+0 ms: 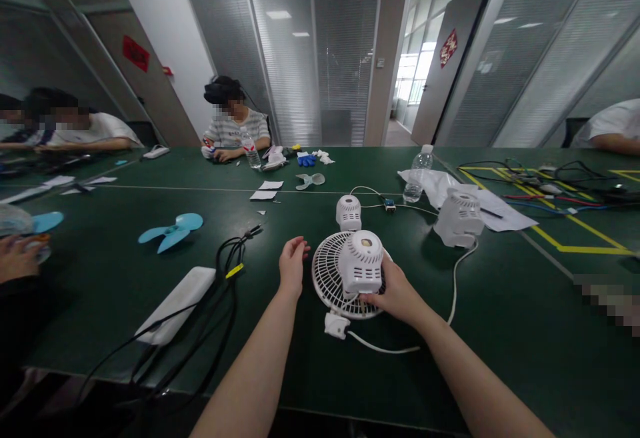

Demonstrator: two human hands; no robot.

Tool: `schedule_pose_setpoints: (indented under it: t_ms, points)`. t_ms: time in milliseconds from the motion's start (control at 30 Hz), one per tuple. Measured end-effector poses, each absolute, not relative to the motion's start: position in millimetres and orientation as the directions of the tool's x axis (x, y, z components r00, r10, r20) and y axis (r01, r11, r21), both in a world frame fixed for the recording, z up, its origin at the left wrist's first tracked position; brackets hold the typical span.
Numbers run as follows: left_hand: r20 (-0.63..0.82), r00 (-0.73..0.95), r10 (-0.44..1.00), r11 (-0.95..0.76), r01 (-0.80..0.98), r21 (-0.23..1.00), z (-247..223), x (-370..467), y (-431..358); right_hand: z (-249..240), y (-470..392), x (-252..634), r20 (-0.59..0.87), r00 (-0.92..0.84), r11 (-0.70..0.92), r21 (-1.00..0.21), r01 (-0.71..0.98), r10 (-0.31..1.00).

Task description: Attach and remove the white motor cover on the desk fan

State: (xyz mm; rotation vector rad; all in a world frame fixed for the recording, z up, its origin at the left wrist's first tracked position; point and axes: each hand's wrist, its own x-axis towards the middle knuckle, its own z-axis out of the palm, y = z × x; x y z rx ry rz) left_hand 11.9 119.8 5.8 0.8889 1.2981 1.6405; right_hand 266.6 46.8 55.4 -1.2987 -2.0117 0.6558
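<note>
My right hand [397, 289] is closed around the lower right side of a white fan motor housing [361, 261]. The housing sits over a round white fan grille [326, 270]; whether it is attached to the grille cannot be made out. To the left of the grille, apart from it, my left hand [293, 261] is held with loosely curled fingers and nothing in them. A smaller-looking white housing [349, 212] stands just behind the grille. At the grille's front edge lies a white clip-like piece [337, 325], with a white cable [383, 350] beside it.
Another white housing [460, 217] stands to the right, near a water bottle [419, 175] and white paper [505, 208]. On the left are a blue fan blade [173, 230], a white power strip [180, 305] and black cables [220, 331]. A person [235, 121] sits across the table.
</note>
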Motion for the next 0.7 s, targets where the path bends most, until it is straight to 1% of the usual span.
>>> schedule_pose_setpoints:
  t_ms: [200, 300, 400, 467, 567, 633, 700]
  points:
    - [0.01, -0.394, 0.919, -0.098, -0.204, 0.974, 6.6, 6.9, 119.2, 67.1, 37.8, 282.5, 0.208, -0.311, 0.367, -0.663, 0.652, 0.927]
    - [0.0, -0.388, 0.922, -0.086, -0.204, 0.975, 6.7, 5.3, 119.5, 69.2, 22.2, 307.1, 0.19, -0.271, 0.328, -0.642, 0.693, 0.944]
    - [-0.006, -0.368, 0.93, -0.07, -0.194, 0.978, 6.9, 6.2, 120.1, 64.9, 2.4, 346.5, 0.148, -0.181, 0.234, -0.622, 0.747, 0.972]
    - [-0.008, -0.357, 0.934, -0.062, -0.182, 0.981, 7.1, 7.6, 120.6, 58.2, -10.3, 379.5, 0.108, -0.114, 0.157, -0.631, 0.76, 0.988]
    - [-0.007, -0.349, 0.937, -0.053, -0.162, 0.985, 7.7, 9.4, 120.8, 45.6, -26.5, 432.9, 0.057, 0.036, 0.012, -0.68, 0.733, 0.998]
    - [-0.003, -0.345, 0.939, -0.052, -0.151, 0.987, 8.2, 9.7, 120.4, 38.9, -35.2, 466.5, 0.04, 0.147, -0.079, -0.691, 0.718, 0.988]
    - [0.001, -0.34, 0.94, -0.052, -0.141, 0.989, 8.6, 9.5, 119.9, 36.2, -42.0, 494.8, 0.046, 0.212, -0.122, -0.693, 0.711, 0.976]
